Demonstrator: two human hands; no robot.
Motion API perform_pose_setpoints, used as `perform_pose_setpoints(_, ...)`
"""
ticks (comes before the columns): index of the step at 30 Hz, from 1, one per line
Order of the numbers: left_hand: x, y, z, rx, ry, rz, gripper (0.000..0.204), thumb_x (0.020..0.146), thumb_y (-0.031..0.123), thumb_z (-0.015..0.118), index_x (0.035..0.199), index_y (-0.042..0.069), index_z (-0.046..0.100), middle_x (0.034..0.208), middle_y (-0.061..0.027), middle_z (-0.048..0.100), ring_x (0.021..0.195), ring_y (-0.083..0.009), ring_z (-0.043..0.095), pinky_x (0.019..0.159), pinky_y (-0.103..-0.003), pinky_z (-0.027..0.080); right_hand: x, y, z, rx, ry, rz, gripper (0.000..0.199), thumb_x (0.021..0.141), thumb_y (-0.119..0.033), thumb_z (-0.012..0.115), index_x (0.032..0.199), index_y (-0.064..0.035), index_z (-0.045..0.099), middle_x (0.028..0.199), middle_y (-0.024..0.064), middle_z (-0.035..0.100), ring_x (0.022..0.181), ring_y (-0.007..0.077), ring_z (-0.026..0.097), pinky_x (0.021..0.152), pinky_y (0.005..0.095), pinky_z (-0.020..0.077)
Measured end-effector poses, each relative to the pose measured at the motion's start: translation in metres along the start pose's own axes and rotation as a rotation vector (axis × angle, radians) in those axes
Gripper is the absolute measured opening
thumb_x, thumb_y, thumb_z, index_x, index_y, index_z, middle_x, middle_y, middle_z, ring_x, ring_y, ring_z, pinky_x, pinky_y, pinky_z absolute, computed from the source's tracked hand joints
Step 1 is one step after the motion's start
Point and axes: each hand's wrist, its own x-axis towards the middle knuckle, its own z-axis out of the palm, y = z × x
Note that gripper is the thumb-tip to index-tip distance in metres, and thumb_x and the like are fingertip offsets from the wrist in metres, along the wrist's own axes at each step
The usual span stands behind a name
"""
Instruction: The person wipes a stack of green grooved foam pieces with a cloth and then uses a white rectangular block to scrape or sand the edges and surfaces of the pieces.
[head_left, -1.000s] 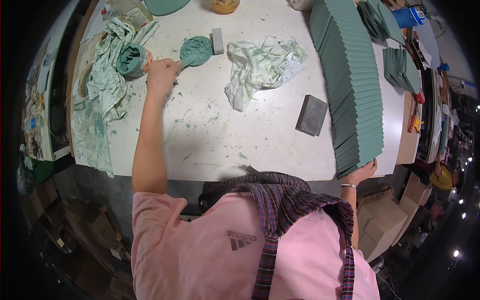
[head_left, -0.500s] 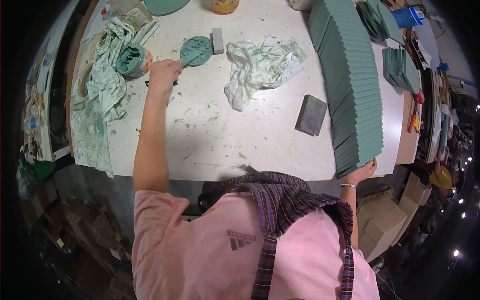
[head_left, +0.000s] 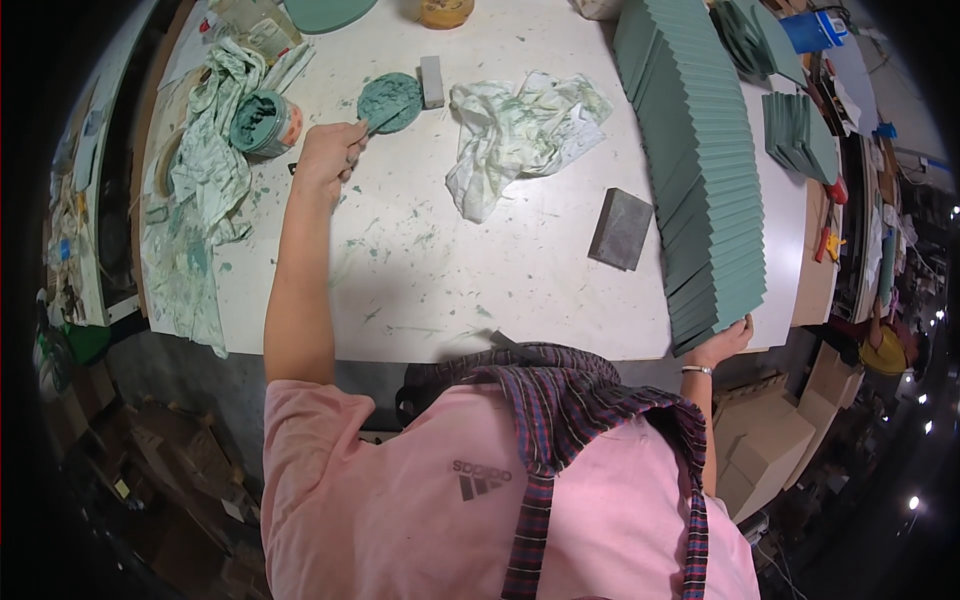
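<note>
My left hand is closed around a thin, paste-smeared spatula, its blade at the near left edge of a round patch of green putty. The fingers hide most of its handle. To the left lies an open jar of the same green putty, tipped on a stained cloth. At the right, a long overlapping row of green panels runs from front to back. My right hand grips the nearest panel at its lower right corner, with part of the fingers hidden.
A crumpled, stained cloth lies mid-table, with a dark grey block nearer the panels. Beside the putty stands a light grey block. More green pieces are at the far right, and cardboard boxes sit below the table edge.
My left hand has shifted slightly, and the spatula blade has drawn back toward the near left edge of the putty. My right hand stays at the same panel.
</note>
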Motion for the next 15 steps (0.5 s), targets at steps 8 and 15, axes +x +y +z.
perform_pose_setpoints(8,0.017,-0.021,-0.013,0.105,0.122,0.267,0.025,0.089,0.022,0.065,0.072,0.003,0.064,0.053,0.0008,0.052,0.046,-0.0118,0.044,0.046,-0.028,0.034,0.0,-0.002,0.002,0.029,-0.003,0.017,0.047,0.095,-0.027,0.042,0.127,0.0054,0.051,0.127,0.0195,0.046,0.117,0.03,0.045,0.102,0.0394,0.0361)
perform_pose_setpoints(15,-0.023,0.004,0.014,0.928,0.576,0.695,0.022,0.088,0.033,0.064,0.08,0.013,0.068,0.061,-0.0088,0.062,0.061,-0.0309,0.061,0.06,-0.041,0.047,-0.004,-0.009,0.0,-0.013,-0.008,0.015,0.047,0.095,-0.028,0.042,0.128,0.0049,0.05,0.128,0.0194,0.045,0.117,0.03,0.045,0.102,0.0396,0.0359)
